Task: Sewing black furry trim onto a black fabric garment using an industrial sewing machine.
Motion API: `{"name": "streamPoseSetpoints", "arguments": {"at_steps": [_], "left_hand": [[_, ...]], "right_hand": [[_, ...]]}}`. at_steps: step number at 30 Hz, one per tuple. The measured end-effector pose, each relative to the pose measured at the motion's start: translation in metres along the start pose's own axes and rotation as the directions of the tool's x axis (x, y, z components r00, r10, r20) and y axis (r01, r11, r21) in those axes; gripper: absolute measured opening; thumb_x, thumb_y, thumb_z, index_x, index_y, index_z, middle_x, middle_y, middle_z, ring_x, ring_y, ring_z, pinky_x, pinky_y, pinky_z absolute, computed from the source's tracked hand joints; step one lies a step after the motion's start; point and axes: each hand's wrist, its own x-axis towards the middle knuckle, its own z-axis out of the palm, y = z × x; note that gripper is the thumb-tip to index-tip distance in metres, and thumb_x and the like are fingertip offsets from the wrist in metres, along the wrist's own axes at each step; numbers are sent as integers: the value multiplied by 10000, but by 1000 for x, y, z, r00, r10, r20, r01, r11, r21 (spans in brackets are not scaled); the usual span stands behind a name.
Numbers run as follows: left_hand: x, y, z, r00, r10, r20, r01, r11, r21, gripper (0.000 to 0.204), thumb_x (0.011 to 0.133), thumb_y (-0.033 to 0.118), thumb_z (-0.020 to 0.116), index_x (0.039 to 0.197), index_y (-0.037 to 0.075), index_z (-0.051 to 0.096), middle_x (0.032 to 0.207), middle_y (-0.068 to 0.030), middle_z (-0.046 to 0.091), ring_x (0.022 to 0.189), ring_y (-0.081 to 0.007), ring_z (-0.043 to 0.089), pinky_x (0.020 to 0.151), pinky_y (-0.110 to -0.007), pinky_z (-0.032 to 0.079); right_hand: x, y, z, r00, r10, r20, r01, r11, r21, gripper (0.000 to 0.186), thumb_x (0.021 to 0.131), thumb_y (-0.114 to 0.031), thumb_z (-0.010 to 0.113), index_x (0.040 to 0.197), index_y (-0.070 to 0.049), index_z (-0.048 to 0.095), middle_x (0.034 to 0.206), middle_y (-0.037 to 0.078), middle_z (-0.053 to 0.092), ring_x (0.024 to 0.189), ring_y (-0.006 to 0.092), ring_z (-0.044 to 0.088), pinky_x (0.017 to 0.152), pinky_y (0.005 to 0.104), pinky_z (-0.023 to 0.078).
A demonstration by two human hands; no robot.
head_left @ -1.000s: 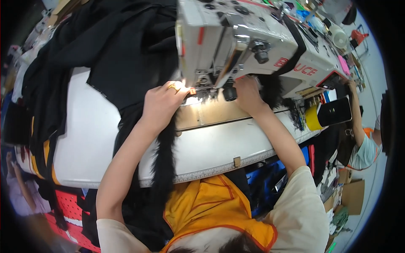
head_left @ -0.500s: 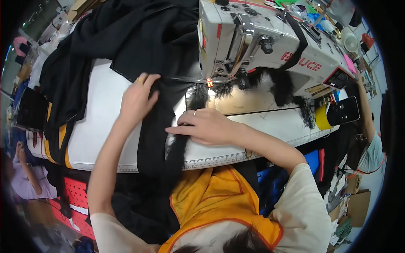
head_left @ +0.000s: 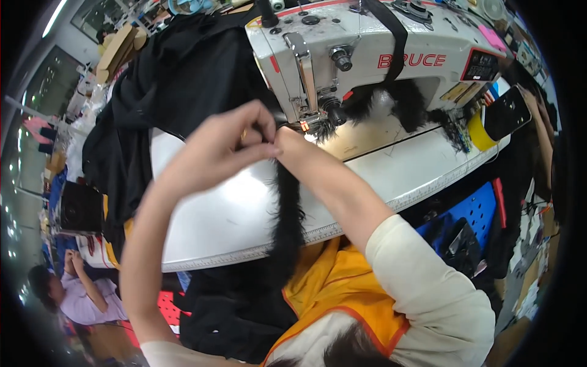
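Observation:
My left hand [head_left: 235, 147] is raised over the table, its thumb and fingers pinched together beside my right wrist. Whatever those fingertips may hold cannot be made out. My right forearm [head_left: 336, 183] slants up to the same spot, where the left hand hides my right hand and its fingers. Below them a black fur strip [head_left: 287, 211] runs across the white tabletop [head_left: 223, 229] and hangs over its front edge. Just beyond, the lit needle area of a white sewing machine [head_left: 361, 55] has black fur around it. Black cloth [head_left: 177, 73] is heaped at the far left.
A ruler tape [head_left: 330, 232] lines the table's front edge. On the right stand a yellow roll [head_left: 483, 131] and a phone [head_left: 509, 115]. More black fur [head_left: 406, 107] lies under the machine arm. Another person [head_left: 88, 287] sits at the left.
My left hand has left the black cloth and moved right, up to my right wrist. My right hand has moved off the fur strip. The cloth no longer hangs over the front edge there.

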Motion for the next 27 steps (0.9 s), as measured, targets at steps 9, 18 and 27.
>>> {"name": "streamPoseSetpoints", "arguments": {"at_steps": [9,18,27], "left_hand": [[-54,-109,65,991,-28,-135,135,391,911,281,716,44,563,992,13,522,743,-131,584,868,-262,537,749,-363,428],[-61,-86,53,940,91,-328,285,314,905,397,689,-35,556,1080,27,582,1049,-108,568,1020,-266,491,935,-386,353],[34,-101,123,852,-56,-520,390,730,560,336,802,102,573,1104,-18,488,974,-144,556,903,-312,568,777,-387,468]], "right_hand": [[-28,14,16,820,-254,-513,-40,868,-494,305,816,-231,556,1093,-117,615,929,43,645,840,268,603,795,423,461],[-183,-13,-107,995,31,91,36,759,-650,382,727,-109,580,1108,-110,582,1130,105,552,1125,233,495,986,421,377],[-158,13,-131,926,299,232,-20,652,-758,408,769,-133,540,1170,-62,512,1226,77,502,1073,207,507,916,373,420]]}}
